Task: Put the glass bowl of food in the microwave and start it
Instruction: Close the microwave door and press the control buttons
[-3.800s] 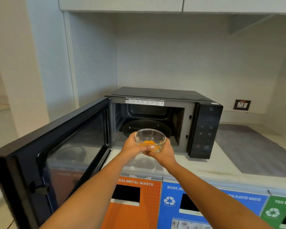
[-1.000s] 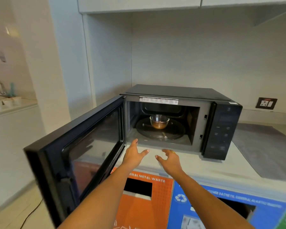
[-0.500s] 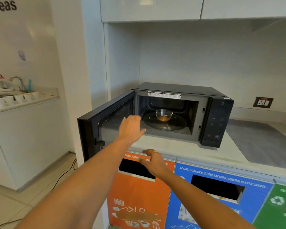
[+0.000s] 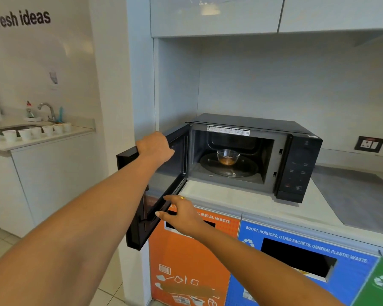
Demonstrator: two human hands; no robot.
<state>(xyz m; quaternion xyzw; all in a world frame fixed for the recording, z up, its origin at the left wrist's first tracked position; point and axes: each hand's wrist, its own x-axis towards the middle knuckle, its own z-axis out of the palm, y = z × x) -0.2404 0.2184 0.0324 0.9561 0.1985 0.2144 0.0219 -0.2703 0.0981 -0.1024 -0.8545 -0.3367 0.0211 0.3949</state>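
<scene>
The glass bowl [image 4: 227, 156], with brownish-orange food in it, stands on the glass turntable [image 4: 241, 172] inside the black microwave [image 4: 252, 125]. The microwave door [image 4: 137, 217] is swung out to the left, about half open. My left hand [image 4: 155, 146] lies over the door's top edge, fingers curled around its outer side. My right hand [image 4: 181, 215] hovers with spread fingers just below the door's lower edge, in front of the orange bin, holding nothing. The dark control panel [image 4: 299, 168] is on the microwave's right side.
The microwave sits on a pale counter [image 4: 241, 202] with a grey mat [image 4: 352, 195] to its right and a wall socket [image 4: 369, 144] behind. Orange [image 4: 186, 261] and blue [image 4: 285, 283] waste bins stand below. A sink counter with paper cups [image 4: 31, 132] is at the left.
The bowl went from both hands onto the turntable. Both hands drew back, my left hand rose onto the door's top edge, and the door has swung partway toward shut. My view shifted back.
</scene>
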